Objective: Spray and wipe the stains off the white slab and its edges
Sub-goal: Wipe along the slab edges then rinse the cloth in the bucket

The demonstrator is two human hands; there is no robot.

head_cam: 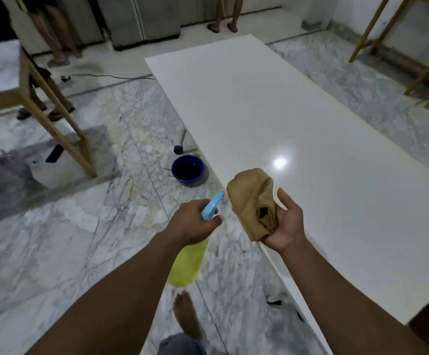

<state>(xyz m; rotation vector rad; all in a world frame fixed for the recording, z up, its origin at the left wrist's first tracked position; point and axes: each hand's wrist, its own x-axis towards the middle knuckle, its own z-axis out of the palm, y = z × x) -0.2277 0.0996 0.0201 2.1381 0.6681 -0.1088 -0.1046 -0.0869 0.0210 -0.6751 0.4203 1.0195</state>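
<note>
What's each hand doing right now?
Left hand: grips the yellow plastic spray bottle with blue trigger.
Right hand: holds the crumpled tan cloth, palm up.

A blue bowl point(187, 169) with something dark in it sat on the marble floor point(54, 252), near a dark, round-headed tool point(179, 147) I couldn't make out. A wooden frame point(86, 162) stood off to my left, and more wooden legs point(428, 70) stood far to my right. A black cable point(121, 77) ran across the floor from a power strip point(66, 78). At the far end, someone's legs point(222, 16) in sandals stood beside a metal cabinet point(144, 19). My bare foot point(186, 319) showed below.
</note>
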